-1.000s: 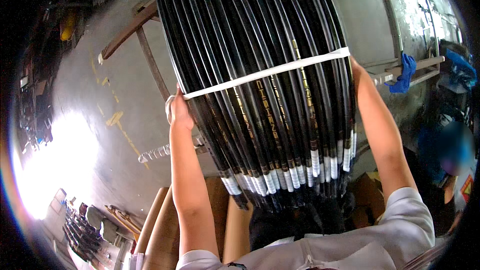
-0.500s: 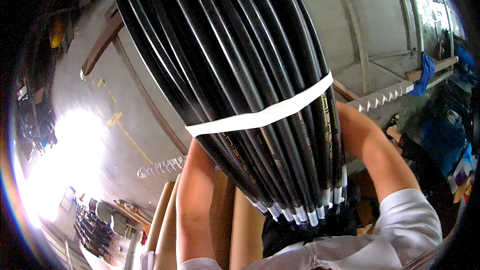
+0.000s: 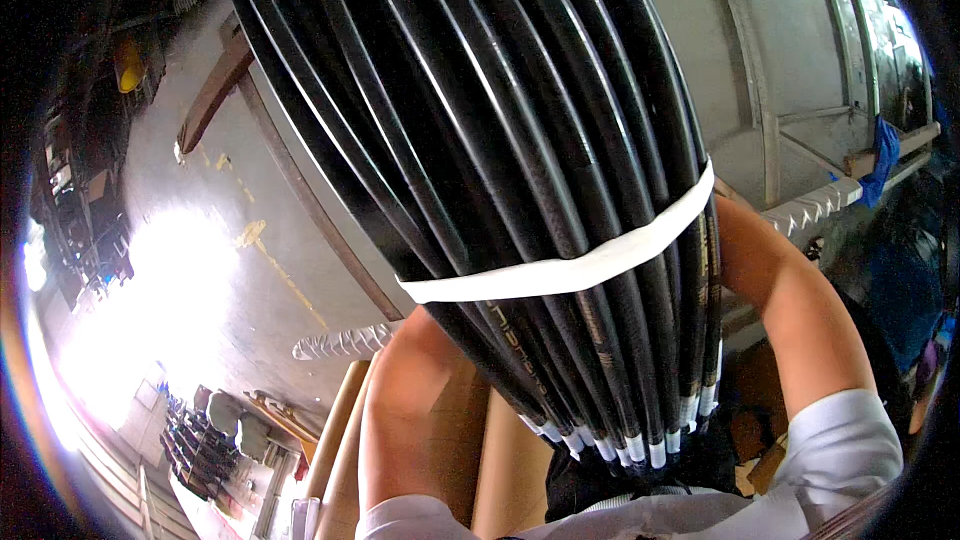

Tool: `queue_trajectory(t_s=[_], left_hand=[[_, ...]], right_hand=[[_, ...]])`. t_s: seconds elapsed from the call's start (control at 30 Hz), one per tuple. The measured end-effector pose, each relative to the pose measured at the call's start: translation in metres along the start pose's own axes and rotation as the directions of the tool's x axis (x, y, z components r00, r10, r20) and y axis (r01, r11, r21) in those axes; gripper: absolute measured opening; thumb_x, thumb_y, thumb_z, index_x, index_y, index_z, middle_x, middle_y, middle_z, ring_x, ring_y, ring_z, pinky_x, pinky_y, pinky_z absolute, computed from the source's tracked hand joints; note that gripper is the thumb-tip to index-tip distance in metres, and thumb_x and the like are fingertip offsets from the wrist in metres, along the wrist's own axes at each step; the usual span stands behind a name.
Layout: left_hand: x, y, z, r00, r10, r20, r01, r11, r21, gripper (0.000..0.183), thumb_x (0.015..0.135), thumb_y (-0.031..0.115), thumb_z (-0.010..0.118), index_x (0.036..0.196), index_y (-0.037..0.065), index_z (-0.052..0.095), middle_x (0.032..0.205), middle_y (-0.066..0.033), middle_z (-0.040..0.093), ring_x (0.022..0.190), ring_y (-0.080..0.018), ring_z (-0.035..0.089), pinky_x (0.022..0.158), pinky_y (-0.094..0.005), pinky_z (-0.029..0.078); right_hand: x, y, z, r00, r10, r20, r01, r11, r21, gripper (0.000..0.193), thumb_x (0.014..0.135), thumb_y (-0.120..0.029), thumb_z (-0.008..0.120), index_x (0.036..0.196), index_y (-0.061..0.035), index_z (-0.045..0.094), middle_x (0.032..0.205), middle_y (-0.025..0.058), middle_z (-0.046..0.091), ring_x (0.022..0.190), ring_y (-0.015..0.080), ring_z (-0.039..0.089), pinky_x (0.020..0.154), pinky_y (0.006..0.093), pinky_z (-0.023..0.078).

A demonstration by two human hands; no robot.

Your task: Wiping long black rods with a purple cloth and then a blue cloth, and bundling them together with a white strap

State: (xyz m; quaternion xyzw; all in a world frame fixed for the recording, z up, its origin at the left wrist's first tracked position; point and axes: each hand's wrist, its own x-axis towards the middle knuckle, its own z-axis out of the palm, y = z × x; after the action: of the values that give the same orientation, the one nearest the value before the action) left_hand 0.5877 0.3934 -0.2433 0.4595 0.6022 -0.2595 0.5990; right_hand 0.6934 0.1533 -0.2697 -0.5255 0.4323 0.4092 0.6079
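A thick bundle of long black tubes (image 3: 490,150) fills the middle of the view, running from the top edge down toward my body. Around it goes a white band (image 3: 575,272), and the tubes' near ends carry white wrappings (image 3: 634,450). My left arm (image 3: 395,430) reaches up along the bundle's left side, and my right arm (image 3: 810,320) curves in from the right. Both arms pass behind the tubes near the band. Both hands are hidden there, so their fingers and grip do not show.
Beyond the bundle lies a grey surface with a brown bar (image 3: 215,90) at the left. White-wrapped bars (image 3: 340,342) show on both sides. A blue cloth (image 3: 884,160) hangs at the right. Long tan rolls (image 3: 510,470) lie low down; black items (image 3: 195,445) are stacked at lower left.
The bundle, with its band, has shifted right and slightly toward my body, and both arms have moved with it. The surroundings have also slid a little to the right in view.
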Motion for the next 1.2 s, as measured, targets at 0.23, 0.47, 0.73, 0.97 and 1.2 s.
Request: queue_trajectory(t_s=[0.23, 0.47, 0.73, 0.97, 1.2], left_hand=[[0.002, -0.001, 0.004, 0.998, 0.039, 0.044, -0.038, 0.999, -0.027, 0.042, 0.09, 0.039, 0.037, 0.105, 0.005, 0.057, 0.097, -0.0083, 0.06, 0.087, -0.0171, 0.057, 0.076, -0.032, 0.046], [-0.027, -0.019, -0.019, 0.993, 0.117, 0.024, -0.115, 0.991, -0.07, 0.043, 0.091, 0.039, 0.036, 0.103, 0.005, 0.058, 0.095, -0.0078, 0.061, 0.086, -0.0158, 0.057, 0.076, -0.0302, 0.045], [-0.075, 0.029, -0.13, 0.967, 0.208, -0.148, -0.227, 0.966, -0.121, 0.044, 0.092, 0.039, 0.035, 0.102, 0.004, 0.059, 0.092, -0.0072, 0.062, 0.085, -0.0143, 0.057, 0.076, -0.0283, 0.044], [-0.085, 0.057, -0.121, 0.934, 0.29, -0.21, -0.314, 0.945, -0.09, 0.045, 0.093, 0.04, 0.034, 0.1, 0.004, 0.061, 0.09, -0.0067, 0.063, 0.084, -0.013, 0.057, 0.076, -0.0265, 0.044], [-0.139, 0.048, -0.044, 0.726, 0.507, -0.465, -0.684, 0.601, -0.413, 0.045, 0.096, 0.034, 0.028, 0.098, 0.003, 0.059, 0.067, 0.0041, 0.038, 0.062, -0.0071, 0.034, 0.059, -0.0212, 0.031]], right_hand=[[-0.039, -0.023, 0.005, 1.0, -0.011, 0.003, 0.011, 0.999, 0.034, 0.071, 0.083, -0.06, 0.035, 0.122, -0.0015, 0.045, 0.115, 0.0204, 0.052, 0.1, 0.0292, 0.054, 0.087, 0.0386, 0.042], [-0.107, -0.006, -0.041, 0.914, -0.182, 0.362, 0.136, 0.98, 0.148, 0.09, 0.076, -0.073, 0.03, 0.132, -0.0029, 0.033, 0.13, 0.0162, 0.041, 0.119, 0.0301, 0.039, 0.1, 0.042, 0.028], [-0.146, 0.013, 0.093, 0.864, -0.215, 0.454, 0.188, 0.977, 0.105, 0.056, 0.085, -0.048, 0.043, 0.126, -0.0101, 0.041, 0.12, 0.0117, 0.047, 0.109, 0.0254, 0.043, 0.097, 0.0396, 0.028], [-0.123, 0.04, 0.118, 0.786, -0.386, 0.484, 0.395, 0.914, 0.088, 0.063, 0.088, -0.052, 0.031, 0.131, -0.006, 0.033, 0.13, 0.0185, 0.037, 0.123, 0.0279, 0.032, 0.103, 0.037, 0.023], [-0.245, -0.023, 0.124, -0.091, -0.62, 0.779, 0.843, -0.465, -0.272, 0.057, 0.081, -0.032, 0.048, 0.128, -0.0023, 0.036, 0.136, 0.0169, 0.031, 0.127, 0.0354, 0.025, 0.103, 0.0444, 0.021]])
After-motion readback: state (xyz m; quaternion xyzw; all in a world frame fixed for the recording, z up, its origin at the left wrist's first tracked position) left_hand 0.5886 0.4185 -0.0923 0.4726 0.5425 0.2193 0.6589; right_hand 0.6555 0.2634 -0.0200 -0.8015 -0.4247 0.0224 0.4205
